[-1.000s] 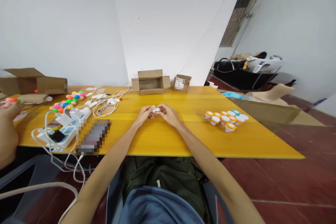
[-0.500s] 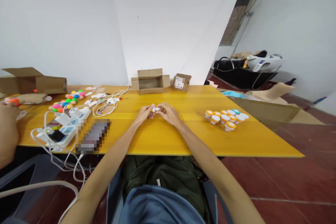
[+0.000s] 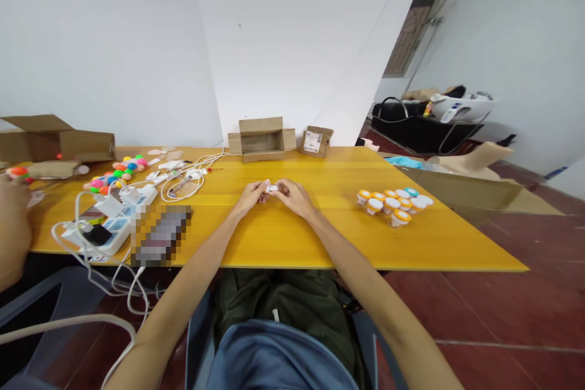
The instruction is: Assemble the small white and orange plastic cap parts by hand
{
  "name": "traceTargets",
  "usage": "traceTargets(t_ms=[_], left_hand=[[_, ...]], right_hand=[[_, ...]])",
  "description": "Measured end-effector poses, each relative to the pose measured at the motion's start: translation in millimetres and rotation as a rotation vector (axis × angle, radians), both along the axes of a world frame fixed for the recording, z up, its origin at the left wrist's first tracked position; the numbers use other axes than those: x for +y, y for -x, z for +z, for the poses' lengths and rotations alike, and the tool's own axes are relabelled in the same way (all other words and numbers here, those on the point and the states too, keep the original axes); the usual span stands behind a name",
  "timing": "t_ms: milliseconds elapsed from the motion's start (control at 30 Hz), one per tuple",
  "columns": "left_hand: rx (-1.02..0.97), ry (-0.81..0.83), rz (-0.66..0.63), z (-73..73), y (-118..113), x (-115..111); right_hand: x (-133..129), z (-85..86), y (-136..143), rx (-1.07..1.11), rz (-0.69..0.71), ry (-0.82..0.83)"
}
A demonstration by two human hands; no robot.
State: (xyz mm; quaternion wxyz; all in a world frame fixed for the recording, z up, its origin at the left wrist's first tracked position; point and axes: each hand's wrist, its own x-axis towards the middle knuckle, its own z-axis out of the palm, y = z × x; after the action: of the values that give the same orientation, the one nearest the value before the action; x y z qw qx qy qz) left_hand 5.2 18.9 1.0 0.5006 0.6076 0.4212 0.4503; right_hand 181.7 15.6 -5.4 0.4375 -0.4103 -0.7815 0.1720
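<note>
Near the middle of the yellow table [image 3: 274, 244], my left hand [image 3: 251, 197] and my right hand [image 3: 293, 196] meet around a small whitish object [image 3: 271, 188]. Fingers of both hands are closed on it and cover much of it, so its exact shape is hard to tell. To the right of my hands stands a group of several small clear jars with orange, white and teal-rimmed lids [image 3: 401, 217].
An open cardboard box [image 3: 262, 157] and a smaller labelled box [image 3: 316, 141] stand at the back. On the left are a power strip [image 3: 116, 234], cables, a blurred phone-like thing [image 3: 162, 236], colourful balls [image 3: 107, 181] and another person's hand [image 3: 13, 219].
The small whitish object between my hands has turned slightly and shows a little more clearly. My hands have kept nearly the same place.
</note>
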Motion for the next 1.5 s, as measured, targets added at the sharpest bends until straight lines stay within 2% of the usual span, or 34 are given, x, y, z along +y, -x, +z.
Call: traceTargets(t_ms=[167,333,633,900,1200,1500], left_hand=[[0.002,0.014,0.006,0.4,-0.7,-0.8],[0.013,0.021,0.013,0.1,-0.1,-0.5],[0.009,0.006,-0.010,-2.7,1.6,1.4],[0.004,-0.010,-0.029,0.4,0.2,-0.9],[-0.010,0.018,-0.021,4.7,-1.4,-2.8],[0.000,-0.034,-0.061,1.1,0.3,-0.8]], right_hand=[[-0.2,-2.0,-2.9,-0.067,-0.003,-0.115],[0.4,-3.5,-3.0,-0.078,0.000,-0.137],[0.9,-0.4,-0.7,-0.018,-0.020,-0.017],[0.0,2.5,-1.9,-0.073,-0.057,0.058],[-2.9,2.2,0.9,0.026,0.001,-0.018],[-1.6,5.7,-1.9,-0.122,-0.085,0.102]])
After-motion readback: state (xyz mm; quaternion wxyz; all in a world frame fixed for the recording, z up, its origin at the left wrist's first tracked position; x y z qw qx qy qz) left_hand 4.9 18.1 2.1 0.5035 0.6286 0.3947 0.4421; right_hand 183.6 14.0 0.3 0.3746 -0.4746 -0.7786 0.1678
